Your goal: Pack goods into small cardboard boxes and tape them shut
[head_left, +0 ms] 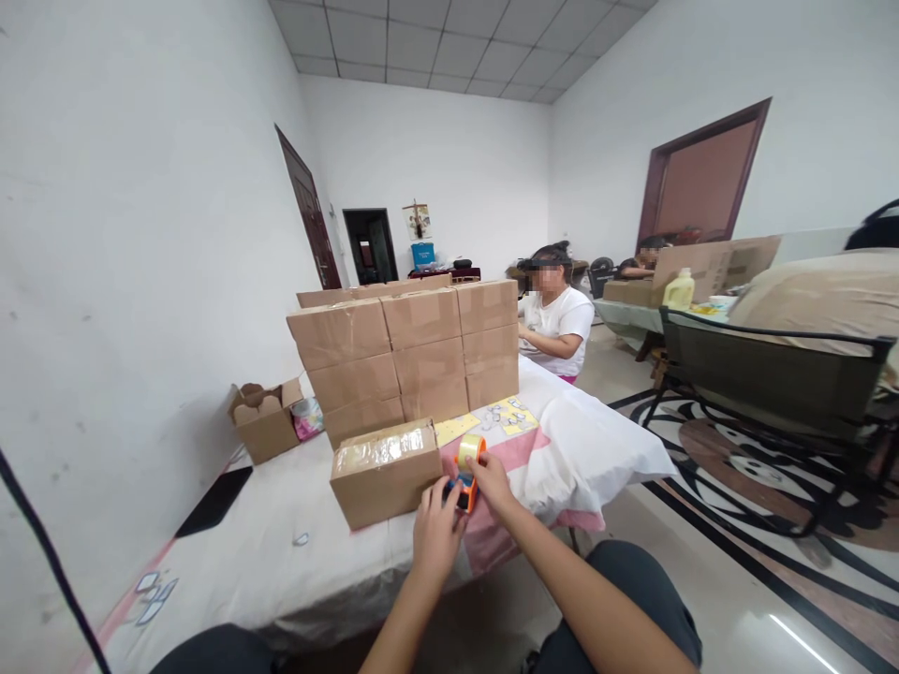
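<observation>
In the head view, an orange tape dispenser [468,493] with a roll of clear yellowish tape [470,451] is held over the table's right front part. My right hand [493,485] grips it from the right, fingers closed round its side. The fingers of my left hand [436,529] are bent against the dispenser's lower blue and dark end; what lies between those fingertips is too small to make out. Just left of both hands sits a closed cardboard box [386,482], with shiny tape along its top.
Behind that box rises a stack of taped cardboard boxes [428,360]. An opened box [265,421] and a black flat object [215,501] lie at the left by the wall. A person in white [568,323] sits beyond the table [309,562]. A chair [773,374] stands right.
</observation>
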Motion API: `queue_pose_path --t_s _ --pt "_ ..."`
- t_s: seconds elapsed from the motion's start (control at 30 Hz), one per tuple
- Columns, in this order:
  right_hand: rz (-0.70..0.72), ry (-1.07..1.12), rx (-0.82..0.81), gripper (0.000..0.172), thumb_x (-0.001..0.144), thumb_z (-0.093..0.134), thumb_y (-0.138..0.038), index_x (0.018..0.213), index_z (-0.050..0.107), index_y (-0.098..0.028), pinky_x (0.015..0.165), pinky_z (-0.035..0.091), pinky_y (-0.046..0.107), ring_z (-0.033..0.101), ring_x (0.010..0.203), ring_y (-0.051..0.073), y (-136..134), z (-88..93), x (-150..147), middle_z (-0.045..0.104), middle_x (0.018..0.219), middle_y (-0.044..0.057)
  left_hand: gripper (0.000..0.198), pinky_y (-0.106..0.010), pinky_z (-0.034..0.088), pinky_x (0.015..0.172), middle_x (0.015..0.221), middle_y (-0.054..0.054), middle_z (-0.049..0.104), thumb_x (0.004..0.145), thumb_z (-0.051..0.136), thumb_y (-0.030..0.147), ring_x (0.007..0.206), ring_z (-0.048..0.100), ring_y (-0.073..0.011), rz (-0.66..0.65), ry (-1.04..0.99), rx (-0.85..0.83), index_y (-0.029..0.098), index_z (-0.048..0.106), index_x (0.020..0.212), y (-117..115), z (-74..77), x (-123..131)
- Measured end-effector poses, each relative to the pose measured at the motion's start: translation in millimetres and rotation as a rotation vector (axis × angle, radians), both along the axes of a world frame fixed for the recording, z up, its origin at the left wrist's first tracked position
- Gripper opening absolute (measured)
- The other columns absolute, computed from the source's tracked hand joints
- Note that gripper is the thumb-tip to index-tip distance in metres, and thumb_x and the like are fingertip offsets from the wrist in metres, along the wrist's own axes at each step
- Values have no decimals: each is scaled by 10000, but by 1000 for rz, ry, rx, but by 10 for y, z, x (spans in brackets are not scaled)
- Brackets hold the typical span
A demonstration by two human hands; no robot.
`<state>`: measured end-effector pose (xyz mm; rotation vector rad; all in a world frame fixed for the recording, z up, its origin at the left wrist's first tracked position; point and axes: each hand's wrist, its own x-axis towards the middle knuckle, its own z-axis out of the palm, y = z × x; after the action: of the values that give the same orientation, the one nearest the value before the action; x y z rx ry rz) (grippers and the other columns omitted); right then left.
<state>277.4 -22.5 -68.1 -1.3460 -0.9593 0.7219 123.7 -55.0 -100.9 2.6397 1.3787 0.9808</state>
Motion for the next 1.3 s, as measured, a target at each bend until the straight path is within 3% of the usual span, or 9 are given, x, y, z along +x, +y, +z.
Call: queue_pose_path --t_s 0.17,0.33,0.47,0.7,1.03,1.3 --pt "-69 -106 -17 331 750 596 -484 603 574 -188 624 363 283 528 597 175 6 -28 -23 582 562 4 473 -427 524 922 1330 -86 621 861 624 118 1167 575 -290 -60 131 90 253 630 1314 84 23 -125" --pt "-98 -153 45 338 784 586 -492 613 495 -216 576 335 270 473 582 158 -36 -19 -42 522 563 -19 423 -400 539 887 1200 -87 667 859 729 334 1050 622 -255 -257 126 189 258 658 1269 162 129 -244" --pt "-72 -179 87 369 812 559 -515 616 471 -215 560 313 269 450 580 147 -85 -25 -67 482 565 -29 361 -364 540 832 1102 -86 688 884 692 401 963 635 -226 -351 87 254 237 691 1205 163 235 -288" --pt "-47 -159 99 384 824 531 -541 636 462 -214 561 317 270 438 597 144 -107 -14 -90 470 587 -29 261 -319 497 777 1018 -63 722 1014 482 276 878 630 -184 -331 51 347 237 731 1084 84 358 -292" --pt "30 -74 118 473 864 460 -607 594 420 -220 553 304 281 385 578 137 -125 38 -152 412 550 -39 267 -313 398 711 865 -29 730 1019 451 212 775 606 -170 -278 35 412 202 708 946 -74 599 -281" --pt "101 -22 124 488 845 507 -613 583 454 -205 546 306 279 386 581 135 -169 116 -140 430 546 -29 266 -331 380 704 850 -29 721 1011 451 194 760 588 -176 -218 63 457 207 704 930 -142 662 -252"
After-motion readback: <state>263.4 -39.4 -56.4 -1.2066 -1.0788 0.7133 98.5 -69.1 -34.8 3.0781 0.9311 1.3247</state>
